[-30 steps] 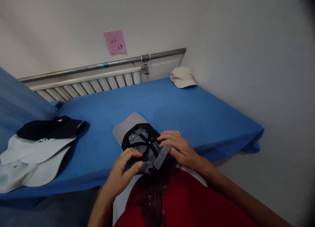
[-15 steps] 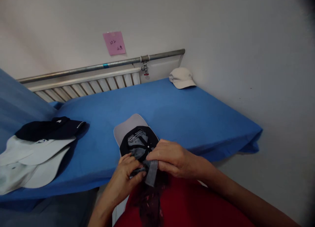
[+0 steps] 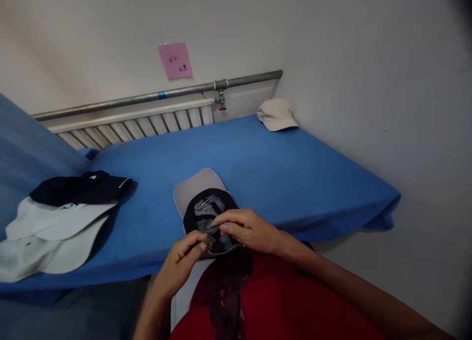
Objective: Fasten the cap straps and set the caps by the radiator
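A grey baseball cap (image 3: pixel 197 183) lies upside down at the near edge of the blue-covered bed, its brim pointing away from me and its dark inside facing up. At the back of the cap, my left hand (image 3: pixel 181 260) pinches a small metal buckle (image 3: pixel 209 240) between thumb and fingertips. Over the cap's opening, my right hand (image 3: pixel 251 230) is closed on a thin grey strap (image 3: pixel 214 226), its end pointing left above the buckle. The strap and the buckle look apart. My fingers hide part of the cap's rear edge.
On the left, a navy cap (image 3: pixel 81 188) and two whitish caps (image 3: pixel 62 222) lie overlapped. A beige cap (image 3: pixel 277 114) sits in the far right corner of the blue sheet (image 3: pixel 236 153). Behind stand a radiator (image 3: pixel 136 123), a pipe (image 3: pixel 191 90) and the wall with a pink note (image 3: pixel 175 61).
The strap end, which hung down toward me, now points left over the cap's inside. My right hand has turned and moved with it. My left hand has shifted slightly, and the buckle now shows.
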`<action>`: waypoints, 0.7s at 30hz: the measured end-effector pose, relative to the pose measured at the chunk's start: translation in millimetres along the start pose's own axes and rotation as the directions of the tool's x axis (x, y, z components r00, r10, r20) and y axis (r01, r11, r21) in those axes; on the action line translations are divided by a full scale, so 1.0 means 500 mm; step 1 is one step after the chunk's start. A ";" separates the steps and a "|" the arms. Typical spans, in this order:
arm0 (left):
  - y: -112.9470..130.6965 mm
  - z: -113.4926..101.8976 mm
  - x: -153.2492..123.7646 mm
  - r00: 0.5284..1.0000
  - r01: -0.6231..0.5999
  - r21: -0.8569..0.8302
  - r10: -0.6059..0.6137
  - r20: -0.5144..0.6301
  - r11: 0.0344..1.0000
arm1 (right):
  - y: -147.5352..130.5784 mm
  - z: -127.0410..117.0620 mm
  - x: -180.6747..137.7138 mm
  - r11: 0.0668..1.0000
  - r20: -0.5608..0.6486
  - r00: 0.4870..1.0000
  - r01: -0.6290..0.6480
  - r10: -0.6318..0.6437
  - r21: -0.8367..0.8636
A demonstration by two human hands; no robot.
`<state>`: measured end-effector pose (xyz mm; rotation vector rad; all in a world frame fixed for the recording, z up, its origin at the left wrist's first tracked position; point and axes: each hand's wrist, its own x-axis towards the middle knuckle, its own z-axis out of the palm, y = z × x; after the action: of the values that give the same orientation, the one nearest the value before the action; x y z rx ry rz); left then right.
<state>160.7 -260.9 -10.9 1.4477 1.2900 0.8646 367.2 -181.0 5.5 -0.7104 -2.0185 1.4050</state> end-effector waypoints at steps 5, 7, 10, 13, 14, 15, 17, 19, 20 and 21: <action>-0.007 0.000 -0.001 0.997 0.055 -0.055 -0.058 -0.047 0.997 | 0.021 0.016 0.007 0.985 0.011 0.989 -0.146 0.146 0.089; -0.006 0.001 -0.003 0.998 0.052 -0.044 -0.054 -0.036 0.998 | 0.029 0.018 0.008 0.980 0.005 0.985 -0.173 0.173 0.098; -0.005 0.005 -0.004 1.000 0.025 0.040 -0.025 -0.008 0.999 | 0.039 0.018 0.009 0.972 -0.024 0.979 -0.198 0.203 0.123; -0.008 0.009 -0.004 0.998 -0.029 0.211 0.040 -0.048 0.977 | 0.044 0.019 0.009 0.963 -0.050 0.972 -0.219 0.229 0.159; -0.010 0.008 -0.006 0.994 -0.067 0.274 0.089 -0.068 0.959 | 0.045 0.020 0.010 0.958 -0.059 0.969 -0.226 0.239 0.176; -0.013 0.007 -0.009 0.985 -0.119 0.336 0.154 -0.079 0.934 | 0.045 0.021 0.010 0.951 -0.066 0.965 -0.235 0.252 0.200; -0.019 0.003 -0.020 0.952 -0.242 0.449 0.301 -0.063 0.860 | 0.046 0.022 0.012 0.927 -0.071 0.954 -0.264 0.292 0.267; -0.023 -0.001 -0.035 0.918 -0.340 0.528 0.397 0.005 0.779 | 0.048 0.023 0.014 0.889 -0.064 0.938 -0.298 0.340 0.348; -0.025 -0.002 -0.042 0.909 -0.366 0.557 0.414 0.043 0.746 | 0.050 0.023 0.015 0.870 -0.059 0.932 -0.310 0.358 0.384; -0.026 -0.001 -0.049 0.907 -0.377 0.583 0.414 0.076 0.720 | 0.051 0.023 0.016 0.856 -0.056 0.928 -0.315 0.368 0.411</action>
<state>152.0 -285.1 -20.8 2.2768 1.3829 0.8147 355.9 -175.2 -20.8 -0.9805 -1.4803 1.8471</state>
